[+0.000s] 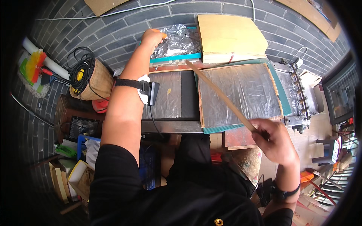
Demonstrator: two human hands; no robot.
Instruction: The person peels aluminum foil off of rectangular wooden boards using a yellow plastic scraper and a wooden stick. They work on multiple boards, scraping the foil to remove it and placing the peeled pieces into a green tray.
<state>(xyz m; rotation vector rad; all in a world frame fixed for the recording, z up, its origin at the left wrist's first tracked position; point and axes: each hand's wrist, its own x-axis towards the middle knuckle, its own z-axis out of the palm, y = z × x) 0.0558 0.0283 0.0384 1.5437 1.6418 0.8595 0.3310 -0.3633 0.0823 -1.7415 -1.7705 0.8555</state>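
Observation:
My right hand (271,139) grips one end of a long, thin wooden stick (223,97). The stick slants up and left across a foil-like silvery sheet (240,93) lying on the board in front of me. At the back, my left hand (152,39) is at the left end of a shallow teal tray (175,58) filled with crumpled silver foil (181,41). Orange coverings show on its fingers, and whether the fingertips hold any foil is hidden. Left of the sheet lies a second silvery film (167,93) on a dark mesh-like belt.
A thick stack of yellowish paper (232,36) stands beside the tray against the brick wall. A metal bracket with bolts (301,93) is at the bench's right end. On the left, a woven basket (99,79) carries coiled black cable (82,67). A grey stool (326,151) stands right.

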